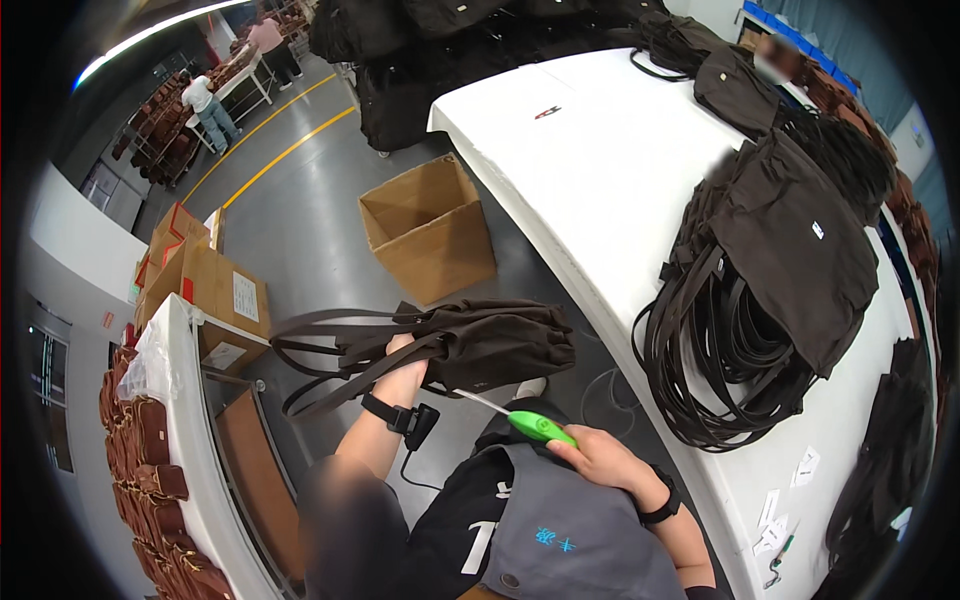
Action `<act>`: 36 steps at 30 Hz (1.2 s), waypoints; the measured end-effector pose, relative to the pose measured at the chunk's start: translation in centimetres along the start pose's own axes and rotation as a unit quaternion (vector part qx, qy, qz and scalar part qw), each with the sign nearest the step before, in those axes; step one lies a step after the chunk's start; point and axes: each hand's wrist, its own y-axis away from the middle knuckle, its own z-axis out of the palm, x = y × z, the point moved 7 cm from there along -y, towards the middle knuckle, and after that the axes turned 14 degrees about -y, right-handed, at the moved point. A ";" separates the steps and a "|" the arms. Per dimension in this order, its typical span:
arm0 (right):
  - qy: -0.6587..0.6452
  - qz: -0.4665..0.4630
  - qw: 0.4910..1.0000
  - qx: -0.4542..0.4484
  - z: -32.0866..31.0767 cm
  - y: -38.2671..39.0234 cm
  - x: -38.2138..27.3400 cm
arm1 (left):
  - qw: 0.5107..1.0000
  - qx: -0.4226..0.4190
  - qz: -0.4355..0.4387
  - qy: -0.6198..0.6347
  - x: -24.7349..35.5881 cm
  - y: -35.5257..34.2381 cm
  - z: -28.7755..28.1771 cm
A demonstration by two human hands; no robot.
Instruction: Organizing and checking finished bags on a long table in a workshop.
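A dark brown fabric bag (510,345) with long straps hangs in front of me, over the floor. My left hand (402,362) is closed around it where the straps meet the body; the straps (310,335) loop out to the left. The fingertips of that hand are hidden among the folds. Just below the bag, my right hand (605,458) grips a green-handled tool (540,427) with a thin pale shaft. Its shaft points up and left, its tip at the bag's lower edge near my left hand. I cannot tell whether the tip touches the fabric.
An open cardboard box (430,235) stands on the floor ahead. On the right, a white table (560,150) carries a pile of dark bags (790,250). At left, small brown bags (150,450) lie beside another white table (180,370). Two people work far off at upper left.
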 end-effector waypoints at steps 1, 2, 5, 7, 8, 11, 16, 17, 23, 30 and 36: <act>-0.025 -0.007 1.000 -0.012 -0.1 -0.1 -0.6 | 1.000 0.009 -0.005 0.011 -0.3 -0.4 -1.0; -0.028 0.022 0.999 0.032 -1.1 -0.2 1.0 | 1.000 0.018 -0.009 0.024 -0.6 -0.8 -1.9; -0.070 0.064 0.964 0.250 -7.1 2.2 6.6 | 1.000 -0.010 -0.023 0.001 0.2 0.7 -1.5; -0.070 0.077 0.974 0.203 -7.1 3.7 6.8 | 0.997 -0.062 0.031 -0.020 1.1 2.2 -1.3; -0.066 0.055 0.985 0.153 -6.0 3.9 5.9 | 0.996 0.001 0.058 -0.065 2.1 4.1 -1.1; -0.105 -0.016 0.994 -0.010 -1.4 1.3 0.7 | 0.978 -0.015 0.124 -0.166 5.0 7.3 0.1; -0.193 0.012 0.964 0.182 -6.7 -1.3 1.6 | 0.950 -0.135 0.201 -0.197 8.8 9.8 5.0; -0.189 0.006 0.975 0.119 -5.9 -1.3 1.3 | 0.950 -0.134 0.174 -0.223 9.1 9.2 5.5; -0.243 -0.053 0.954 0.167 -9.2 1.1 -1.5 | 0.844 -0.223 0.304 -0.382 18.2 5.0 16.9; -0.319 -0.070 0.863 0.386 -15.2 3.0 -0.4 | 0.862 -0.493 0.065 -0.100 16.4 3.8 45.5; -0.290 -0.075 0.775 0.556 -15.8 5.3 0.0 | 0.267 -0.344 0.439 -0.786 -5.0 -4.0 49.8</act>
